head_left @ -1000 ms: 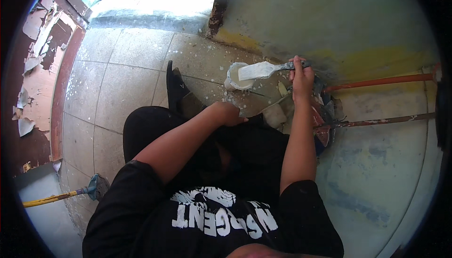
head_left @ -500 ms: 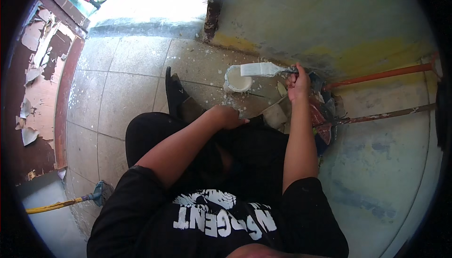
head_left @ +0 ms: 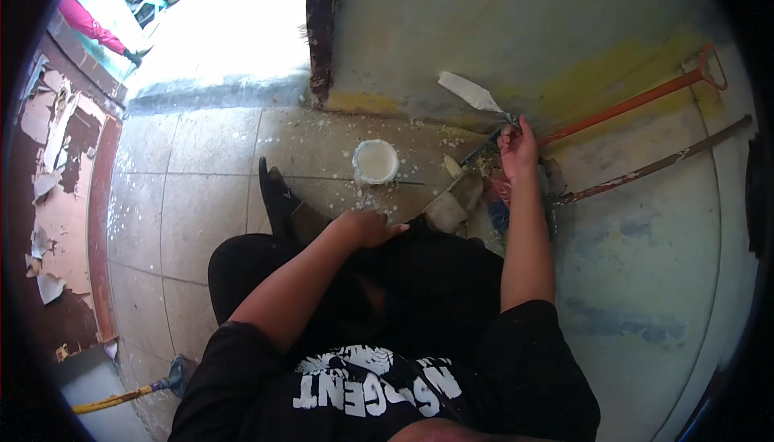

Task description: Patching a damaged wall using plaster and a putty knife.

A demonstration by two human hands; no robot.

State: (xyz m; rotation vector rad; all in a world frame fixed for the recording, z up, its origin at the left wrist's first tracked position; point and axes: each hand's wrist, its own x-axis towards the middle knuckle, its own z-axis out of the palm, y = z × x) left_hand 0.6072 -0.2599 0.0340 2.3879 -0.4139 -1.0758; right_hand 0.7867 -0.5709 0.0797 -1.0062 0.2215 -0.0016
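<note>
My right hand [head_left: 518, 149] is closed around the handle of a wide paintbrush [head_left: 469, 91], whose bristles are coated in white. The brush lies in front of the yellow-stained lower wall [head_left: 516, 47]; whether the bristles touch it I cannot tell. On the tiles to the left of the brush stands a small round tub [head_left: 356, 163] holding whitish paint. My left hand [head_left: 364, 229] rests on my bent leg [head_left: 258, 268], apparently holding nothing, with a digit stretched out and the other fingers mostly hidden.
Two long-handled tools, one with an orange shaft [head_left: 629, 105] and one with a worn brown shaft [head_left: 653, 166], lean at the right. A yellow-handled tool [head_left: 121, 398] is at lower left, below a peeling door [head_left: 71, 240]. Another person's pink sleeve [head_left: 90, 24] shows at the bright doorway.
The paintbrush has moved from over the tub toward the wall, its bristle end swinging up. The view has shifted, so the tub appears lower and further left. My left hand stays on my leg.
</note>
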